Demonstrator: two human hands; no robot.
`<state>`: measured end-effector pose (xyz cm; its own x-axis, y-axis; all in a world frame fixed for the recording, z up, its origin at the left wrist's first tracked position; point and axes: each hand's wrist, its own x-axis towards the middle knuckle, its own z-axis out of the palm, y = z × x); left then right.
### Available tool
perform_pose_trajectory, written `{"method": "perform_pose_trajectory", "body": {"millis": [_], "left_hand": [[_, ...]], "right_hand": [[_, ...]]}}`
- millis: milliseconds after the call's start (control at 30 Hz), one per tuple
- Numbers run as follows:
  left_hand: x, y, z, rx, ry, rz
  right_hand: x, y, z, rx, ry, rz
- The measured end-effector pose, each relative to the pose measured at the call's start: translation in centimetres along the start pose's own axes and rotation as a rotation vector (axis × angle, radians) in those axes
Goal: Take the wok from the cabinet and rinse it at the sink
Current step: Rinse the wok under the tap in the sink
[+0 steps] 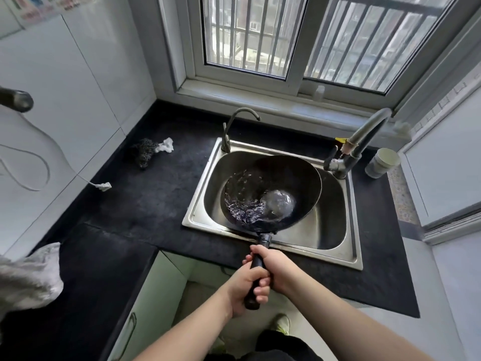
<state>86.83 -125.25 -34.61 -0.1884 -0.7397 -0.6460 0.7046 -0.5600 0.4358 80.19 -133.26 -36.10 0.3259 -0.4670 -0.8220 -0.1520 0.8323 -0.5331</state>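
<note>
Window: barred, behind the sink, lighting the whole work area.
Bench: dark stone top wrapping the corner; it carries the sink and the loose cleaning things.
Sink: steel basin set into the bench, placed under two taps so run-off drains away.
Cabinet door: open below the bench, just left of the arms.
Wok: dark, tilted inside the sink basin with its bowl facing the person – water swirls in the lower part, likely being sloshed round to rinse the inside.
Large tap: on the right rim, spout swung away from the basin; no stream visible.
Small tap: thin gooseneck at the back-left corner.
Wok handle: long and black, reaching out over the sink's front edge – two hands share it, probably for leverage against the water's weight.
Left hand: fingers curled round the lower handle.
Right hand: fingers wrapped round the handle nearer the bowl.
Steel scourer: on the bench left of the sink, a white scrap touching it.
</note>
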Motion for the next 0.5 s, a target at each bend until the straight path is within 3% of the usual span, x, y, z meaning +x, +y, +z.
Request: {"method": "perform_pose_trajectory", "body": {"millis": [267,500], "left_hand": [[0.0,-1.5,-1.4,0.243,0.009,0.088],[0.0,0.1,-2.1,0.592,0.082,0.169]], "right_hand": [[-0.5,1.6,-0.6,-0.031,-0.115,-0.078],[-0.7,1.1,-0.1,0.142,-0.234,-0.007]]}}
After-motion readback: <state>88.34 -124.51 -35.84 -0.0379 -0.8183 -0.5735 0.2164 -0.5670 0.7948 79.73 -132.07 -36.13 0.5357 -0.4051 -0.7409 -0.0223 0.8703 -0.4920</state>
